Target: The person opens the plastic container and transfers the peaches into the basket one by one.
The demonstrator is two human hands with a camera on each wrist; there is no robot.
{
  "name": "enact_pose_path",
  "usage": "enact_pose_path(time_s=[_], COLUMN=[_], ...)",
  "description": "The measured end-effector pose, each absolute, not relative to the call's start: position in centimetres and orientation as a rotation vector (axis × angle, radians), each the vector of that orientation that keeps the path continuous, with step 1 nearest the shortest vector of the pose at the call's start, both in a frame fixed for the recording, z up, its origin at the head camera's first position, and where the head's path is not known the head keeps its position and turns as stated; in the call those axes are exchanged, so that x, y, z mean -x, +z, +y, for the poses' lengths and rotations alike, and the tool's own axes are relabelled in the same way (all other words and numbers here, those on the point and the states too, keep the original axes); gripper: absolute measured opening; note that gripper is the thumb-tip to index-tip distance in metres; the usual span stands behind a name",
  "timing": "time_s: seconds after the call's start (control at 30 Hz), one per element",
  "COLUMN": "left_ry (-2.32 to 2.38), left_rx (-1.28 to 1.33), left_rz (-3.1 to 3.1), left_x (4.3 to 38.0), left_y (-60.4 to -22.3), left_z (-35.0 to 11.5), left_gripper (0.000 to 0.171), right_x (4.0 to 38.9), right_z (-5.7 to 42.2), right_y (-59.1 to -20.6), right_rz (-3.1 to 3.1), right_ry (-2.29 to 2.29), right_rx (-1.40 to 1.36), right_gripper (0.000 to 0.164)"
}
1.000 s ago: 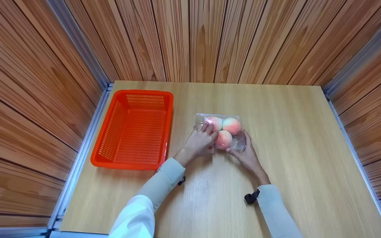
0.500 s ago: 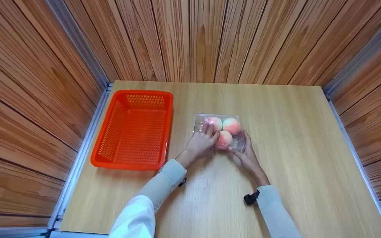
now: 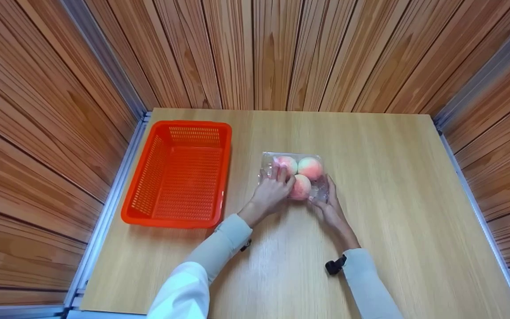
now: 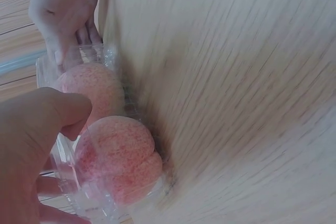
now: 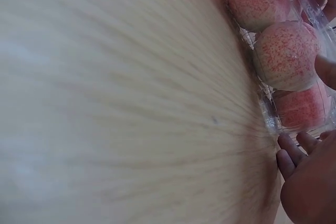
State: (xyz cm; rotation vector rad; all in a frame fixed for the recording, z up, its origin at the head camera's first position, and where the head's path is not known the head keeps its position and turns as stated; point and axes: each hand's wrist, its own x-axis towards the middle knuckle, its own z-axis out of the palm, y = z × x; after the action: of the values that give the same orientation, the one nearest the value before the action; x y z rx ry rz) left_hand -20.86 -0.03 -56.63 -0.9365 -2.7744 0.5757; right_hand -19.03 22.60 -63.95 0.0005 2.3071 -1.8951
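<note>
A clear plastic box (image 3: 319, 189) lies on the table with three pink-and-cream peaches (image 3: 311, 169) inside. Over its left part, my left hand (image 3: 270, 191) rests on the plastic, fingers extended above the far-left peach and thumb beside the near peach (image 3: 300, 188). From the right, my right hand (image 3: 334, 212) holds the box's near-right corner, thumb at the front and fingers along the side. In the right wrist view, that thumb lies over a peach (image 5: 289, 56) and the other fingers sit low against the box. The left wrist view shows my left thumb bent over the plastic above a peach (image 4: 118, 158).
An orange-red plastic basket (image 3: 225, 177) with slotted walls stands to the left of the box. Wood-plank walls (image 3: 272, 53) enclose the table (image 3: 396, 186) at the back and sides, with metal rails (image 3: 104, 221) along the edges.
My left hand has shifted slightly right and away from me over the box. The right thumb has slid a little to the right along the front edge; the box stays put.
</note>
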Motion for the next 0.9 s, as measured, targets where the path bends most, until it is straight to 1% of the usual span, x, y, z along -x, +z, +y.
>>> enact_pose_path(time_s=[0.13,0.5,0.73,0.9], left_ry=[0.549,0.464,0.426,0.381], left_rx=[0.932,0.946,0.950,0.951], left_rz=[-2.794,-2.790,-2.792,-2.784], left_x=[20.78,20.87,21.12,21.36], left_y=[-56.79,-57.06,-56.90,-56.60], left_z=[0.00,-0.08,-0.22,-0.23], left_gripper=[0.072,0.058,0.055,0.054], right_x=[18.99,18.53,18.51,18.62], right_z=[22.49,22.63,22.67,22.68], right_y=[-63.94,-64.16,-63.71,-63.76], right_rz=[2.298,2.346,2.330,2.354], right_ry=[-1.901,-1.853,-1.776,-1.789], right_rx=[-0.007,0.005,-0.041,-0.020], right_gripper=[0.087,0.083,0.079,0.077])
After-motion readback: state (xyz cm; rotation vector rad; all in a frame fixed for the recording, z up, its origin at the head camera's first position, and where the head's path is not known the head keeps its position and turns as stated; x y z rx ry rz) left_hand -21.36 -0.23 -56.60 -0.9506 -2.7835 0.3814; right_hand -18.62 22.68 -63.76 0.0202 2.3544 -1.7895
